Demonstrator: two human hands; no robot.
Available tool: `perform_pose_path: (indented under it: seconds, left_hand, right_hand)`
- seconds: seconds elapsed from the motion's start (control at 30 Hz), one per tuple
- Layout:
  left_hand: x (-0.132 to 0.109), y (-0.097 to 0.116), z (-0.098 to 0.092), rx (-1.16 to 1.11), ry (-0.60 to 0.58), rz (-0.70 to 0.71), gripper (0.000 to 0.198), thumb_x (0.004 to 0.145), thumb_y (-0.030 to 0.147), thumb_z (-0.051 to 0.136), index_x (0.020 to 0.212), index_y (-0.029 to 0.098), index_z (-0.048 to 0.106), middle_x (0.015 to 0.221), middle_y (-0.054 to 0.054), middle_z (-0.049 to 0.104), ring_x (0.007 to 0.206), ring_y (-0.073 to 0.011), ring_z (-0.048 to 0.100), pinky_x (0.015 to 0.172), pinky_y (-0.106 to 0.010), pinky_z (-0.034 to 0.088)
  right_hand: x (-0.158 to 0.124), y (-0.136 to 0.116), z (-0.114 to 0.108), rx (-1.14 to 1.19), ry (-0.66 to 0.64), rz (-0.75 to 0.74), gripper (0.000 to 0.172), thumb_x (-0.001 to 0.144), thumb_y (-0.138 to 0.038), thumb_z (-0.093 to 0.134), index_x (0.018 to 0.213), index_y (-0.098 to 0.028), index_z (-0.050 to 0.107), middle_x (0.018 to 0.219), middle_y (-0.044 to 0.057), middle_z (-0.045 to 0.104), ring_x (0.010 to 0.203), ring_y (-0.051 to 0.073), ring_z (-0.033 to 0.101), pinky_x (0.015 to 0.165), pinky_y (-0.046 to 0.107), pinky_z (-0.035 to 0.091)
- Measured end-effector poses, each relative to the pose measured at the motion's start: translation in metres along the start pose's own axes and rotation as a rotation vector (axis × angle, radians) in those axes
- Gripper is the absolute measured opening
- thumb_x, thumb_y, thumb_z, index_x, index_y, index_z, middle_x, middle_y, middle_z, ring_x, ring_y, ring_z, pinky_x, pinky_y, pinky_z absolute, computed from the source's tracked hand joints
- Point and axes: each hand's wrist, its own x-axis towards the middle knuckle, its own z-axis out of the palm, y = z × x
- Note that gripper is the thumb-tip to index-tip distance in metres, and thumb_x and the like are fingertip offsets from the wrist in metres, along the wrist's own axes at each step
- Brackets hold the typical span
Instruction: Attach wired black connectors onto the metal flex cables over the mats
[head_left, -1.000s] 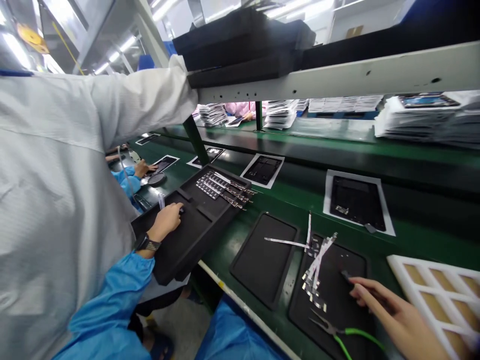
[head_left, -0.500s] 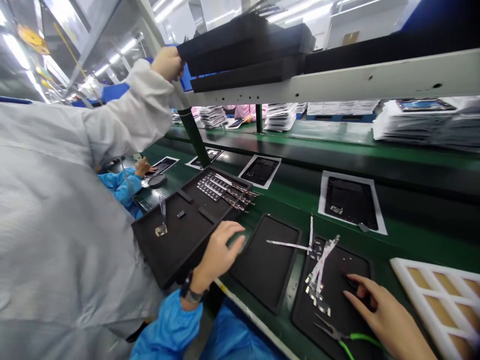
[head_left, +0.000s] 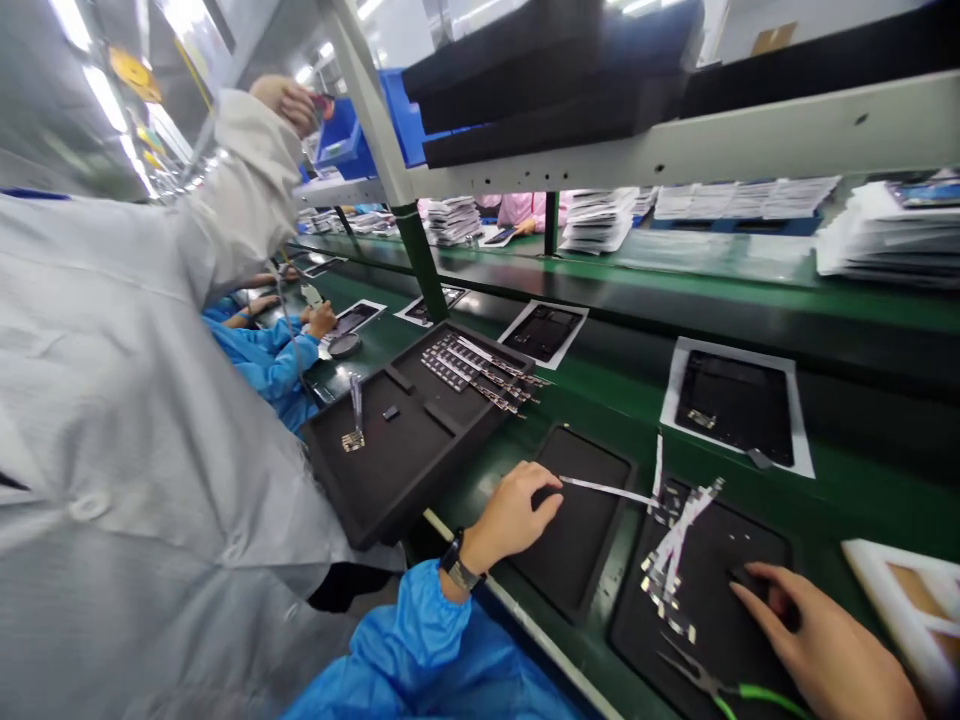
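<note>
Compartment tray [head_left: 390, 470] lies at left on the desk [head_left: 622, 400], two flat mats to its right. Left hand [head_left: 517, 515] rests on the near mat [head_left: 577, 520]; right hand [head_left: 825, 650] on the far mat [head_left: 712, 610], strips [head_left: 675, 540] between them.

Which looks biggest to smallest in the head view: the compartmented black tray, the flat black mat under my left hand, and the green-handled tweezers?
1. Compartmented black tray
2. Flat black mat under the left hand, somewhat smaller, though nearer the camera
3. Green-handled tweezers, clearly smallest

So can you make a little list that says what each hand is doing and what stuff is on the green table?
left hand: rests on the edge of an empty black tray
right hand: fingers on a second black tray, touching a small dark part
near right hand: white strips, tweezers
compartment tray: rows of small parts
co-worker: white coat, arm raised
</note>
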Motion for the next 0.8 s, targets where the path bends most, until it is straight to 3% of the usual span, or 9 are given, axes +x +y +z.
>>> perform_pose_path:
  seconds: [0.13, 0.3, 0.43, 0.63, 0.8]
  left_hand:
    - [-0.002, -0.006, -0.001, 0.033, -0.033, 0.002, 0.013, 0.096, 0.017, 0.069, 0.107, 0.022, 0.074, 0.111, -0.008, 0.076, 0.11, -0.0262, 0.069, 0.102, -0.043, 0.053]
    - [-0.003, -0.009, -0.007, 0.038, -0.025, 0.033, 0.012, 0.099, 0.018, 0.065, 0.108, 0.022, 0.073, 0.111, -0.008, 0.076, 0.11, -0.0263, 0.069, 0.102, -0.043, 0.054]
    - [-0.002, -0.016, -0.015, 0.054, -0.018, 0.015, 0.013, 0.1, 0.021, 0.063, 0.109, 0.021, 0.073, 0.113, -0.009, 0.076, 0.112, -0.0263, 0.069, 0.102, -0.043, 0.055]
    - [-0.007, -0.03, -0.021, 0.126, 0.006, -0.054, 0.013, 0.099, 0.021, 0.063, 0.108, 0.021, 0.072, 0.112, -0.009, 0.076, 0.109, -0.0263, 0.07, 0.099, -0.042, 0.056]
    - [-0.005, -0.018, -0.012, 0.121, -0.054, 0.024, 0.013, 0.1, 0.019, 0.063, 0.109, 0.022, 0.071, 0.114, -0.007, 0.076, 0.111, -0.0275, 0.068, 0.099, -0.044, 0.055]
  right_hand:
    - [-0.004, -0.032, -0.019, -0.028, -0.046, -0.002, 0.067, 0.09, -0.081, 0.048, 0.107, -0.022, 0.073, 0.087, 0.01, 0.068, 0.072, 0.029, 0.067, 0.069, 0.044, 0.051]
    - [-0.005, -0.063, -0.031, -0.011, -0.043, 0.017, 0.06, 0.097, -0.078, 0.045, 0.09, -0.023, 0.068, 0.09, 0.012, 0.07, 0.081, 0.03, 0.066, 0.076, 0.043, 0.049]
    - [-0.006, -0.07, -0.036, 0.074, -0.065, 0.08, 0.051, 0.096, -0.071, 0.054, 0.091, -0.022, 0.07, 0.084, 0.01, 0.07, 0.074, 0.026, 0.061, 0.071, 0.041, 0.046]
    - [-0.006, -0.076, -0.043, 0.156, -0.009, 0.015, 0.034, 0.101, -0.05, 0.057, 0.093, -0.022, 0.074, 0.096, 0.012, 0.075, 0.092, 0.03, 0.065, 0.084, 0.044, 0.049]
    - [-0.009, -0.084, -0.055, 0.322, 0.016, 0.145, 0.036, 0.102, -0.053, 0.061, 0.106, -0.021, 0.077, 0.088, 0.009, 0.075, 0.083, 0.026, 0.066, 0.079, 0.04, 0.049]
